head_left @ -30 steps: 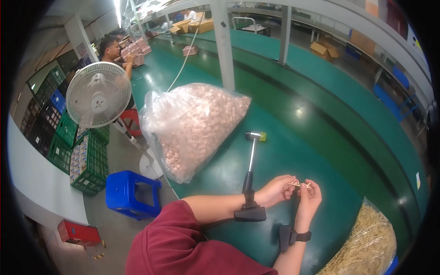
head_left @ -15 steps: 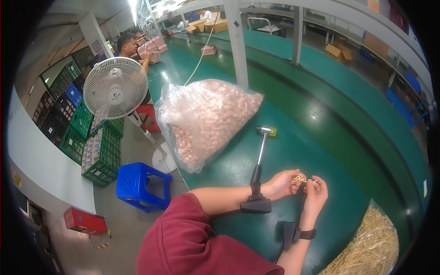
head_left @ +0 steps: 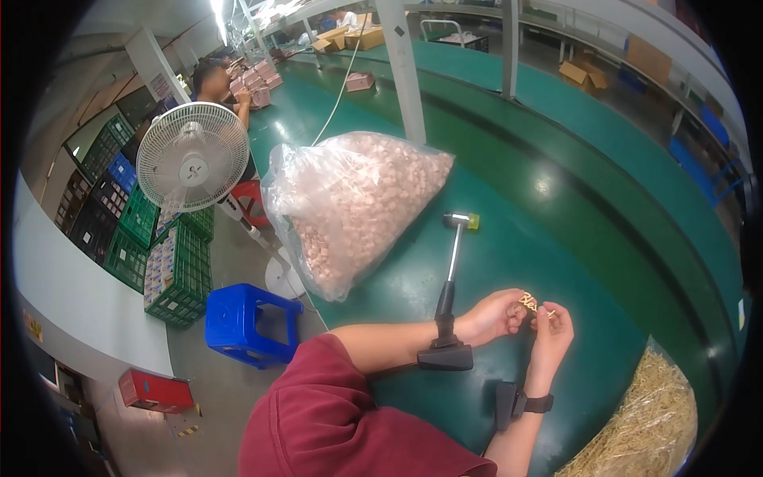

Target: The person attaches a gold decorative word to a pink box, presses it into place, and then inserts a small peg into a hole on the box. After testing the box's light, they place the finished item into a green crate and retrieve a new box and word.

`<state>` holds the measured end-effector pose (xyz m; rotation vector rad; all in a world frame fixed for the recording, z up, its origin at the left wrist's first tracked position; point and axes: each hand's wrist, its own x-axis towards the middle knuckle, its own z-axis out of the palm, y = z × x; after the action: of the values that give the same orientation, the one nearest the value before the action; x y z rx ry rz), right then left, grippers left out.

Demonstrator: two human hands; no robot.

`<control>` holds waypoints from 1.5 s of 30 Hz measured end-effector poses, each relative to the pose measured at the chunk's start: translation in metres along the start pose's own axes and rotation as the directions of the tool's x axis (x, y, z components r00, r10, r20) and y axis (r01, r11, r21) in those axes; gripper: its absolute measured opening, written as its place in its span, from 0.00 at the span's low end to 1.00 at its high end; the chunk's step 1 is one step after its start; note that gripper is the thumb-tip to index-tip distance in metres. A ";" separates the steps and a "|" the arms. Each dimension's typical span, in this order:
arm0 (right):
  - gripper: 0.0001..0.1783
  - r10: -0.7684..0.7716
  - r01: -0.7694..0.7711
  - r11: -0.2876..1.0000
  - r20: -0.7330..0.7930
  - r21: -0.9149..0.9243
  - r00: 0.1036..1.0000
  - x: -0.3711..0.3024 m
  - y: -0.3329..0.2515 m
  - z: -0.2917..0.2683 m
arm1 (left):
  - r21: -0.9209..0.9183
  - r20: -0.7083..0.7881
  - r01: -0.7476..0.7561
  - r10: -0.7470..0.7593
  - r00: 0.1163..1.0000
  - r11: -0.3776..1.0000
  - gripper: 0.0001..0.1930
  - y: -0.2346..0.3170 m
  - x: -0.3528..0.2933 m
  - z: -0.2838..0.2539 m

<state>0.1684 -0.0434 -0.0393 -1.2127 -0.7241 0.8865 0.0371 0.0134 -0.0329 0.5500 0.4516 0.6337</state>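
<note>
Between the fingertips of both hands is a small gold lettering cutout (head_left: 534,303), raised just above the green worktable (head_left: 485,266) and slanting down to the right. My left hand (head_left: 501,312) pinches its left end with curled fingers. At the right end, my right hand (head_left: 554,326) grips it between thumb and fingers. A small mallet (head_left: 451,274) with a yellow-and-black head lies beyond my left wrist, its black handle partly hidden behind that arm. Black devices are strapped to both wrists.
A large clear bag of pale pink pieces (head_left: 362,203) sits ahead on the table. At the lower right is a bag of gold pieces (head_left: 640,417). To the left stand a fan (head_left: 192,157), a blue stool (head_left: 250,322) and green crates (head_left: 179,274). A co-worker (head_left: 213,83) sits farther back.
The gold cutout tilts a little more, its right end lower. Both hands keep hold of it. The whole view has shifted slightly.
</note>
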 end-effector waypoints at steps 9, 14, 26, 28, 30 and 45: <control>0.08 -0.009 0.009 1.000 0.009 -0.021 1.000 0.002 0.000 0.001 | -0.012 -0.002 0.019 -0.019 1.000 1.000 0.11 0.004 -0.002 0.004; 0.08 -0.004 0.004 1.000 -0.005 -0.001 1.000 -0.002 -0.003 0.003 | -0.014 -0.036 0.021 -0.022 0.999 1.000 0.08 0.003 -0.004 0.005; 0.08 -0.021 0.021 1.000 0.027 -0.006 0.999 -0.001 -0.001 0.002 | 0.066 -0.097 -0.003 0.009 0.995 0.998 0.06 -0.001 -0.004 0.006; 0.08 -0.023 0.024 1.000 0.031 -0.009 0.999 0.000 -0.001 0.002 | 0.068 -0.081 0.009 -0.003 0.997 0.998 0.06 0.000 -0.003 0.005; 0.08 -0.020 0.021 1.000 0.021 -0.008 1.000 -0.001 -0.002 0.004 | 0.071 -0.079 0.014 -0.008 0.997 0.997 0.07 0.001 -0.004 0.006; 0.12 -0.054 0.054 0.998 -0.031 0.024 0.998 -0.006 -0.002 0.004 | 0.174 0.046 -0.003 -0.005 0.999 0.985 0.05 -0.006 -0.005 0.004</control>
<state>0.1626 -0.0473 -0.0369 -1.1768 -0.7163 0.8287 0.0381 0.0042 -0.0325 0.7292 0.4667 0.5829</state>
